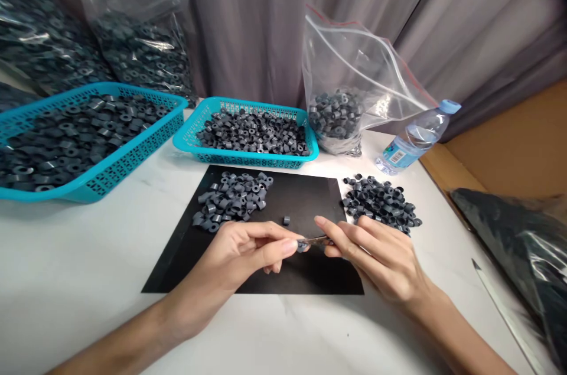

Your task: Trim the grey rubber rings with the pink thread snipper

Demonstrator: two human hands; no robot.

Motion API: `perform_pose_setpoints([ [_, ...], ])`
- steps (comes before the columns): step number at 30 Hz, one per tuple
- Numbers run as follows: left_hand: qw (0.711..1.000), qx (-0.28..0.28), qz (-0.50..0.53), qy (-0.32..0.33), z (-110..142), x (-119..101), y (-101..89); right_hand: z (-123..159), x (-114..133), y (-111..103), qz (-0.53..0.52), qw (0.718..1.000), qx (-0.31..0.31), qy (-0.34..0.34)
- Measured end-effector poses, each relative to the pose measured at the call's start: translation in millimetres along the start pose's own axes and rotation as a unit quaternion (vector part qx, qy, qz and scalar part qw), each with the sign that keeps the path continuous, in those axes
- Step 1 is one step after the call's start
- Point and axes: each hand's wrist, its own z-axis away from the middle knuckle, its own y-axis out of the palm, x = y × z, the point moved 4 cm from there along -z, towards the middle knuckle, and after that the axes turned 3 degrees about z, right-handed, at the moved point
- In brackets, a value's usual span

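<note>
Over the black mat (301,274), my left hand (248,251) pinches a small dark grey plastic ring (303,246) between thumb and forefinger. My right hand (376,254) is closed round a thin metal tool (316,240), whose narrow end meets the ring. Its handle is hidden by the fingers, so its exact kind is unclear. One loose grey ring (286,220) lies on the mat just beyond the hands. A pile of similar rings (234,198) covers the mat's back left part. Another ring pile (381,201) lies beyond my right hand, mostly on the white table.
Two turquoise baskets, one at left (128,153) and one at centre (248,157), hold many grey pieces. Behind stand clear zip bags, including a partly filled bag (339,115). A water bottle (411,142) leans at right, near a cardboard surface (509,150) and a dark plastic bag (518,257).
</note>
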Motion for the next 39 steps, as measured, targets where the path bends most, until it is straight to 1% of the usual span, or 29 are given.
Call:
perform_pose_setpoints([
  [8, 0.999, -0.024, -0.015, 0.014, -1, -5, -4.4, 2, -5, -3, -0.074, 0.995, -0.033, 0.056],
  [13, 0.999, -0.027, -0.021, 0.018, -1, -7, -4.9, 0, -2, -1, -0.076, 0.996, -0.005, 0.048],
  [18, 0.999, -0.023, -0.019, 0.022, -2, -7, -3.5, 0, -2, 2, -0.069, 0.996, 0.010, 0.047],
  [23, 1.000, -0.015, -0.008, 0.017, -2, -6, -3.2, -2, -2, 2, -0.074, 0.996, 0.011, 0.041],
  [27, 1.000, -0.021, -0.007, 0.006, -3, -5, -2.9, -1, -2, 1, -0.071, 0.997, 0.003, 0.041],
  [30, 0.999, -0.033, -0.017, 0.005, -4, -3, -3.7, 5, -7, 4, -0.080, 0.994, -0.020, 0.072],
  [32, 0.999, -0.047, -0.015, 0.005, -5, -1, -5.4, 9, -13, 10, -0.077, 0.991, -0.017, 0.111],
  [35, 0.998, -0.063, -0.004, 0.001, -6, 1, -8.5, 14, -21, 23, -0.041, 0.986, 0.018, 0.163],
  [39, 0.997, -0.071, 0.010, -0.012, -6, -1, -10.6, 15, -22, 40, 0.022, 0.980, 0.071, 0.186],
])
